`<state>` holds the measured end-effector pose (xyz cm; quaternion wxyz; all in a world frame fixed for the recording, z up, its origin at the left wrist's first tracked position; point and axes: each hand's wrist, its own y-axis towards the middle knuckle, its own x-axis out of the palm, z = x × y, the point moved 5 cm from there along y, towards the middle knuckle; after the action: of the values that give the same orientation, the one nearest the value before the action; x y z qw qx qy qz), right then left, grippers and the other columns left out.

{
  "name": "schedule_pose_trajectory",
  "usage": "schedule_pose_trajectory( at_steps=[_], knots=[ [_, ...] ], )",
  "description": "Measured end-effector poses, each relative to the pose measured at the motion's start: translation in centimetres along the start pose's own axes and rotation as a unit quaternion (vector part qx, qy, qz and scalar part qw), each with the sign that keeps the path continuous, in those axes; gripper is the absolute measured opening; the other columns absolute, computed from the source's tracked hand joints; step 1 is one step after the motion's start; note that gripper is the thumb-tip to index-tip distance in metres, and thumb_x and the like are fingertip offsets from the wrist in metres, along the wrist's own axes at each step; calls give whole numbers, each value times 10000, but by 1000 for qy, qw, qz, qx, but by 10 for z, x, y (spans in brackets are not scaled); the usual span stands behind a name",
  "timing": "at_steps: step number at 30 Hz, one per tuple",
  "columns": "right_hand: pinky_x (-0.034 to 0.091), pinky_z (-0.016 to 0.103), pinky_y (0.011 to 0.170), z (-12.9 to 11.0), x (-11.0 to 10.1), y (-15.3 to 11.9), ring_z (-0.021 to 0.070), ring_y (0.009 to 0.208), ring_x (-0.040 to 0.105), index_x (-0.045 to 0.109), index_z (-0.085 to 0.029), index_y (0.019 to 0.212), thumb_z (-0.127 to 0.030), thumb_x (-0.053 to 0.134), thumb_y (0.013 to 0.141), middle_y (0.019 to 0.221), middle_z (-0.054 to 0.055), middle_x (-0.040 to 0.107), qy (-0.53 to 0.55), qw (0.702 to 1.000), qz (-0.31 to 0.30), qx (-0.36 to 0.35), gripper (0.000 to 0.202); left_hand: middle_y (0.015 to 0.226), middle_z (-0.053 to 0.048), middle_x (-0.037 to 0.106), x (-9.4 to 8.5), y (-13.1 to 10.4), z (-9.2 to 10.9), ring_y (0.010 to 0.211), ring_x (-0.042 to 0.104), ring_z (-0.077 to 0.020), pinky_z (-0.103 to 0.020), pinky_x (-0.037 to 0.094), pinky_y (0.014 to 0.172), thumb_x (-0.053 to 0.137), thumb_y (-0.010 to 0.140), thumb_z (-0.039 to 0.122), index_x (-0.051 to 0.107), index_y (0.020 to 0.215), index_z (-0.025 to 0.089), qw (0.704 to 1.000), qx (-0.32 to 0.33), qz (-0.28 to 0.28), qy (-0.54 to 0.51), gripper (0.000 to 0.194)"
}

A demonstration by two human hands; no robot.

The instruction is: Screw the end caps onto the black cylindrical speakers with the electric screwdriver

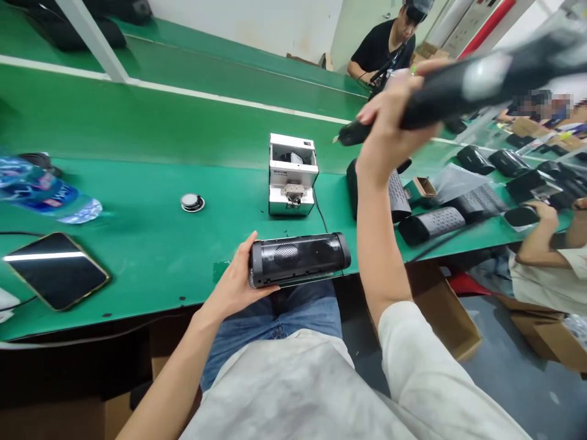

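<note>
My left hand (241, 272) is wrapped round the left end of a black cylindrical speaker (300, 259). The speaker lies on its side at the table's front edge, with a round perforated patch showing. Raised over the table at the upper right, my right hand (397, 125) grips a black electric screwdriver (440, 91). Its narrow tip points left and down, and its back end is smeared by motion. Behind the speaker stands a white screw feeder (292, 174) with an open top tray and a metal piece on its front.
On the green table (151, 244) lie a phone (57, 270), a water bottle (48, 190) and a small round part (192, 202). More black speakers (431, 225) and a small box (419, 190) are at right. Co-workers sit at the back (389, 46) and right (545, 269).
</note>
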<state>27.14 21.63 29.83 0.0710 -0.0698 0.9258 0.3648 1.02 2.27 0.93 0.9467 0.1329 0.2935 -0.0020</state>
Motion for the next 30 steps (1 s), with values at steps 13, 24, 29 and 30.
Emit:
schedule_pose_trajectory(
  at_steps=[13,24,29,30],
  knots=[
    [400,295,453,40,101,13,100,440,388,456,-316,1016,-627,810,1012,645,-132,453,80,987,107,-83,471,1713,-192,461,0,1,-2,1571,547,-430,-629,497,1283,1000,817,327,105,1803,370,1000,-6,-18,-24,1331],
    [413,264,467,57,118,14,78,448,377,419,-325,1000,-244,749,1082,633,-185,425,58,994,89,34,350,1707,-190,483,0,1,2,1583,536,-433,-607,509,1278,1002,818,323,104,1805,366,1000,8,-14,-24,1335],
    [387,300,449,67,120,7,94,481,369,484,-323,1026,-721,825,936,669,-141,462,66,995,77,5,532,1705,-188,476,0,1,0,1578,541,-431,-613,506,1277,997,822,343,119,1802,363,1000,2,-13,-20,1317],
    [389,304,451,66,117,3,95,486,374,503,-322,1026,-758,832,908,672,-134,463,67,995,75,7,559,1699,-186,479,0,1,-1,1568,550,-428,-616,504,1277,995,823,347,121,1802,363,1000,0,-13,-21,1312]
  ],
)
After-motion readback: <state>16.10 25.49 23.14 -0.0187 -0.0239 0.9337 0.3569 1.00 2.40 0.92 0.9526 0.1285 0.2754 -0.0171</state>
